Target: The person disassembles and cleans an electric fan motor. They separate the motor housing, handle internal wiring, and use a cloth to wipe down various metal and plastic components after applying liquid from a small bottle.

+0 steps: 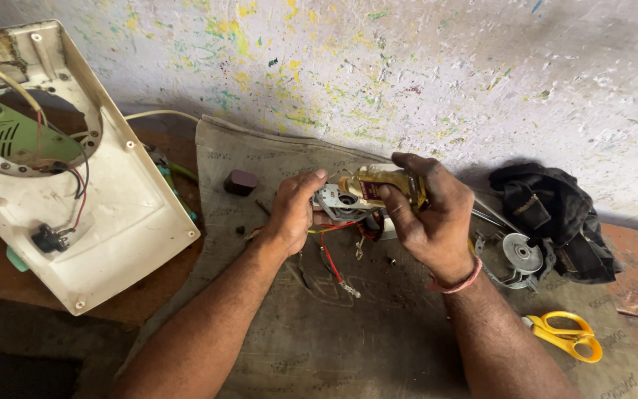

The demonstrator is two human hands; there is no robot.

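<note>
casing (123,222) left | motor (356,196) centre, on sacking (319,340) | scissors (566,334) right, probably on it

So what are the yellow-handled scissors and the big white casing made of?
The yellow-handled scissors seem to have smooth, glossy plastic handles; their blades are hidden, so I cannot tell. The big white casing looks like moulded matte plastic, with screw posts and a grimy, scuffed surface.

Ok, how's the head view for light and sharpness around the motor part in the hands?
Head view: soft, even daylight, no glare. The small motor between left hand and right hand is sharp, though its underside and the palms lie in shade. The black cloth throws a faint shadow on the wall. Wide-angle bending shows at the white casing near the left edge.
</note>
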